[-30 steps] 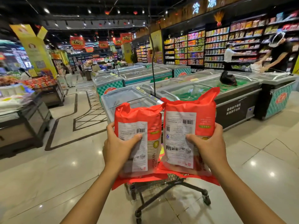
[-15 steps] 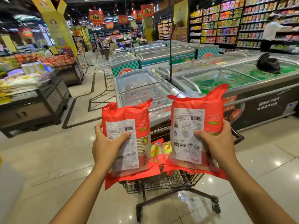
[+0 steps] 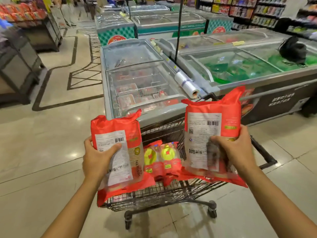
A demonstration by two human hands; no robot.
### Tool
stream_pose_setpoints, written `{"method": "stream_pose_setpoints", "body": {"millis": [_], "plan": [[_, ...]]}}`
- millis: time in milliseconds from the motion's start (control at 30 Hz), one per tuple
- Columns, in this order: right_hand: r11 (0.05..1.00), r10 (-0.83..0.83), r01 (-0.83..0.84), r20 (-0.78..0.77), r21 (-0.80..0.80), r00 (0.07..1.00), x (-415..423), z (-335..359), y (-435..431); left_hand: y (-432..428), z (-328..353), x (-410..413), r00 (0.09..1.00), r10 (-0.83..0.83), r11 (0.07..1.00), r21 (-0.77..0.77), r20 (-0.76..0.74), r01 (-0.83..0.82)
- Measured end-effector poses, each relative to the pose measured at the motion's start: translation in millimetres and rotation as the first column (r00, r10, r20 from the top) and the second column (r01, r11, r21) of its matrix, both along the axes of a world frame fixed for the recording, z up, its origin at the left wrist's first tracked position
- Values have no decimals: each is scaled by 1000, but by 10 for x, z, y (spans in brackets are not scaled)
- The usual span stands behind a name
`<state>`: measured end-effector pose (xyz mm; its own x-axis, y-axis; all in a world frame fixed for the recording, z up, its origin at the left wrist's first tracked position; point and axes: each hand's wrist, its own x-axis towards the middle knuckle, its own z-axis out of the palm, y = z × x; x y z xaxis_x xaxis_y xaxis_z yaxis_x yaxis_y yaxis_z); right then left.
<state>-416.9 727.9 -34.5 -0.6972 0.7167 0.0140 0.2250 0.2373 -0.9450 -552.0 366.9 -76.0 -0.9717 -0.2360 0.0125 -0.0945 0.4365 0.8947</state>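
Two red packs, one in each of our hands, above the cart.
Left hand [image 3: 98, 158] grips left pack [image 3: 118, 148]; right hand [image 3: 234, 150] grips right pack [image 3: 211, 127]; cart [image 3: 154, 194] below, between them.

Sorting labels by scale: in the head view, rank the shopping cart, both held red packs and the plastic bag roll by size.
1. shopping cart
2. right-hand red pack, left-hand red pack: alike, unranked
3. plastic bag roll

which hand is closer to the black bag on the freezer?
Right. The right hand, gripping a red pack, sits below-left of the black bag; the left hand, gripping a second red pack, is farther left, across the cart.
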Motion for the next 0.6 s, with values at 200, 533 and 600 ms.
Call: {"method": "stream_pose_setpoints", "body": {"millis": [200,533,600], "plan": [[997,27,-17,134,-74,991,-641,-530,153,439,-567,-558,990,-42,999,11,138,41],[971,184,-112,359,-213,915,-1809,-1929,519,1148,-1721,-1299,903,-23,999,-15,429,32],[965,198,-102,417,-242,887,-1948,-2181,564,1255,-1866,-1395,876,-7,999,-34,483,27]]}}
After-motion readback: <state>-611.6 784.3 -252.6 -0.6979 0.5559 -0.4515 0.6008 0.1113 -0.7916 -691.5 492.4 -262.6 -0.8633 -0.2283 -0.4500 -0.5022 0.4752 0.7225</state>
